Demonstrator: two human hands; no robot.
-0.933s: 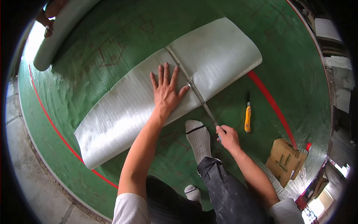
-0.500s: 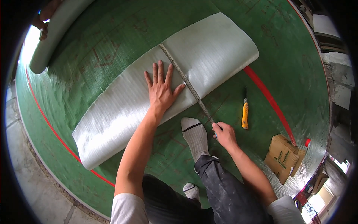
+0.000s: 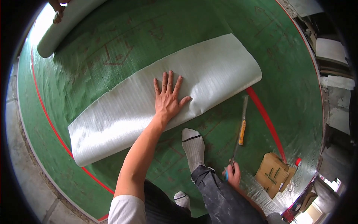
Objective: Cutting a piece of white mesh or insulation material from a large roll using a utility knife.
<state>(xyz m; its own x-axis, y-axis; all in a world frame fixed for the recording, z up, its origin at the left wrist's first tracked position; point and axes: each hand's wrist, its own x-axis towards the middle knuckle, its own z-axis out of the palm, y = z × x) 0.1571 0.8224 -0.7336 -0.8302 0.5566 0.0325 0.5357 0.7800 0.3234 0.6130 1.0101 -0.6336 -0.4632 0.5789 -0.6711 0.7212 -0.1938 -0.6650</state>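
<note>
My left hand (image 3: 167, 100) presses flat, fingers spread, on a folded sheet of whitish, shiny foam-like material (image 3: 220, 67). The sheet lies slantwise across the green floor covering. Low on the right, beside my knee, my right hand (image 3: 234, 176) is closed on a tape measure (image 3: 235, 151). A bit of its blue body shows at the fingers; the rest is hidden. The blade stretches up and away from that hand, off the sheet, and passes close beside a yellow-handled utility knife (image 3: 242, 135) on the floor.
At the far left, another person's hand (image 3: 58, 15) is on a thick whitish roll (image 3: 50, 44). Red stripes (image 3: 266, 117) cross the green covering (image 3: 164, 156). A flattened cardboard box (image 3: 274, 173) and a small red object (image 3: 298, 161) lie at the near right. My socked foot (image 3: 193, 147) stands near the sheet.
The tape has come off the sheet as my right hand drew back toward me, and its blade now lies by the knife. My left hand stays flat on the sheet.
</note>
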